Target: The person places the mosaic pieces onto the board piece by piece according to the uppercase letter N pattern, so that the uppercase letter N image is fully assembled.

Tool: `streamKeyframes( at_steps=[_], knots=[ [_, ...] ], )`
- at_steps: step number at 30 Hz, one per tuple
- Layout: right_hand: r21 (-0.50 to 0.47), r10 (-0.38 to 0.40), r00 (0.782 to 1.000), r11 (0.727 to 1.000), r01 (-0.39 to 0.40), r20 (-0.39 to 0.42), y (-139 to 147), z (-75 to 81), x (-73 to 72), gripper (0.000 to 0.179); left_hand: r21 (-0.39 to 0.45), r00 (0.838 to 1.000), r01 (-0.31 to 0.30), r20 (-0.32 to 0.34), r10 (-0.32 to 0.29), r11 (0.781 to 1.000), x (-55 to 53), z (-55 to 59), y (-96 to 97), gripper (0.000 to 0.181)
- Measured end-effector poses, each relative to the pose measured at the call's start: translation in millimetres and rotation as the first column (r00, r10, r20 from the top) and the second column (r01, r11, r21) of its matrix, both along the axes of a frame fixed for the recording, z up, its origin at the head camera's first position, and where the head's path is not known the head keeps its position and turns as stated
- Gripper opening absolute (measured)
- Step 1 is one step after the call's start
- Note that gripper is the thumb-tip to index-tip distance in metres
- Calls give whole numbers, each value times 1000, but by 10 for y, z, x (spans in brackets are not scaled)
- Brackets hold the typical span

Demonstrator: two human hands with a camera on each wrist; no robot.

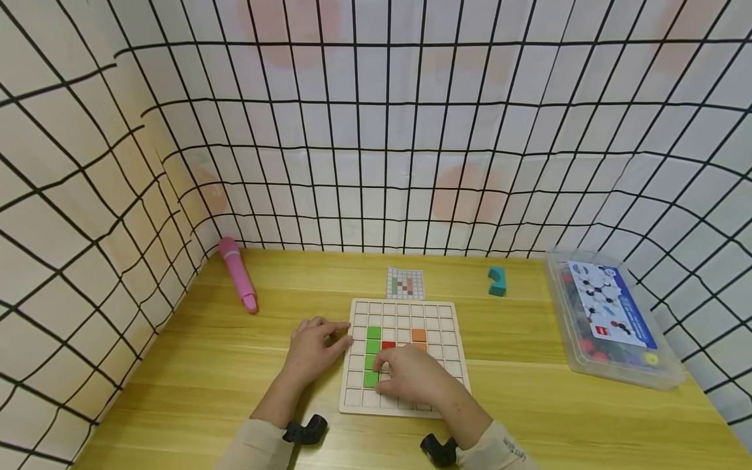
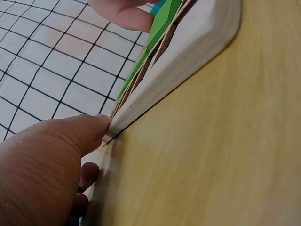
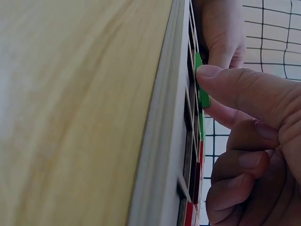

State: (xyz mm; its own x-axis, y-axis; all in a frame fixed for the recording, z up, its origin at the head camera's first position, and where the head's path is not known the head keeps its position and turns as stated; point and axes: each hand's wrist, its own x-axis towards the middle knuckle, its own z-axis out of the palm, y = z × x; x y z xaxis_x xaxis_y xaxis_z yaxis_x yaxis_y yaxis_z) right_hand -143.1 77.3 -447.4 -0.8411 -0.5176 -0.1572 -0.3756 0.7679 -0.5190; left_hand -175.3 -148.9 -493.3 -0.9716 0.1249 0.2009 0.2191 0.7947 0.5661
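A pale wooden grid board (image 1: 356,397) lies on the table in the head view. Green tiles (image 1: 374,333) form a column on its left side, a red tile (image 1: 388,344) sits beside them, and orange tiles (image 1: 418,335) stand further right. My left hand (image 1: 311,349) touches the board's left edge with thumb and forefinger; its thumb tip (image 2: 103,121) meets the edge in the left wrist view. The right hand (image 1: 414,375) reaches over the board and pinches a green tile (image 3: 205,96) low in the column. It partly covers the red and orange tiles.
Behind the board lies a small pattern card (image 1: 405,284). A pink microphone-like stick (image 1: 239,274) is at the back left. At the right are a teal arched block (image 1: 497,281) and a clear plastic box (image 1: 613,320) with coloured pieces. Black-gridded white curtain (image 1: 405,130) encloses the table.
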Motion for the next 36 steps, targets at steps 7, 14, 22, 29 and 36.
streamKeyframes(
  at_steps=[7,14,22,29,36],
  knots=[
    [-3,-5,1000,1000,5,14,7,27,14,21,-5,1000,2,-5,-2,1000,1,2,1,31],
    [-48,-42,998,998,44,43,103,102,-7,23,-4,1000,5,-3,-5,1000,-4,2,5,31],
    [-88,-149,988,985,151,30,356,219,-102,24,-4,1000,6,-6,-6,1000,-10,5,-9,32],
    [-39,-289,957,957,289,1,752,292,-181,25,-2,1000,6,-4,-6,1000,-13,-4,-1,32],
    [19,-356,932,934,358,-63,1212,390,-285,32,21,1000,13,-7,-12,1000,-74,-11,10,32]
  ],
)
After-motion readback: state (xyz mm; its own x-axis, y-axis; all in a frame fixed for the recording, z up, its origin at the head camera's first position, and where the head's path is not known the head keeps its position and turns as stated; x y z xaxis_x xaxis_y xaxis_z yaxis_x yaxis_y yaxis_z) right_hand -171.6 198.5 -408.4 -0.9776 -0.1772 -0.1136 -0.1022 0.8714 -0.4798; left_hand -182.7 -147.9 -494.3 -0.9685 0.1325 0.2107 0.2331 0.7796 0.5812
